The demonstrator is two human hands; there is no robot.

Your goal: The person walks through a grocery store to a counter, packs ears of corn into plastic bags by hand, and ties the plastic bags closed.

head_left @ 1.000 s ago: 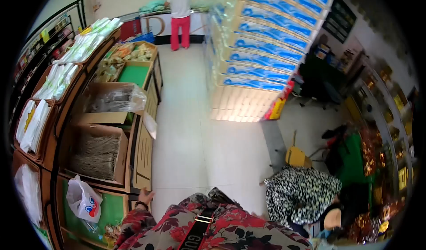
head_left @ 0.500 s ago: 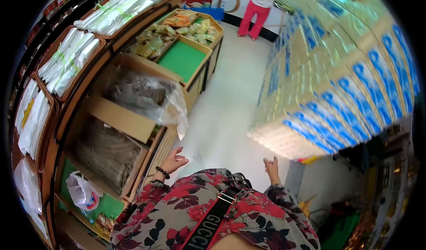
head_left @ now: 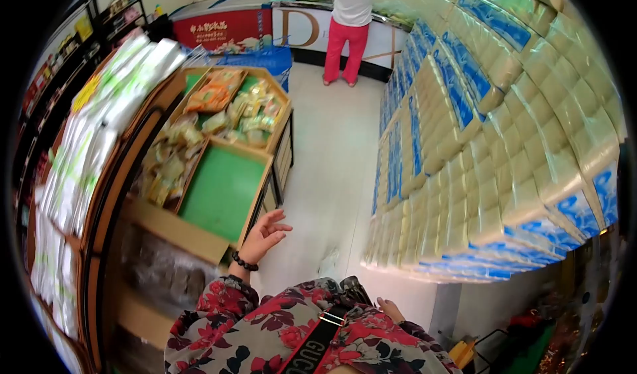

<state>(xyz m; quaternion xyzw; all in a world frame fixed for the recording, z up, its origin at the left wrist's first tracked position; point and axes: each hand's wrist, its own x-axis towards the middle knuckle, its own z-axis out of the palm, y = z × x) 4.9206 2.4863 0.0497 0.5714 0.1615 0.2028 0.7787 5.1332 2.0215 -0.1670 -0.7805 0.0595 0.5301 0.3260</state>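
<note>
My left hand (head_left: 264, 236), with a dark beaded bracelet on its wrist, is raised in the air with the fingers apart and nothing in them. It is nearest to the front corner of a wooden display bin (head_left: 222, 191) with a bare green bottom. Low beside my body, my right hand (head_left: 390, 310) is partly hidden by the flowered sleeve; the fingers that show are stretched out and hold nothing. Below the bin, on the left, a cardboard box (head_left: 182, 231) holds something dark under clear plastic (head_left: 166, 264).
Wrapped paper-roll packs (head_left: 478, 175) form a tall stack on the right. Bagged goods (head_left: 249, 112) fill neighbouring bins. White plastic bags (head_left: 79, 175) lie on the left rack. A person in red trousers (head_left: 345, 49) stands at a counter (head_left: 305, 29) beyond the pale floor aisle (head_left: 322, 155).
My view has moved forward along the aisle, so the bins and the counter are closer. My left hand is higher in view; my right hand is lower and more hidden.
</note>
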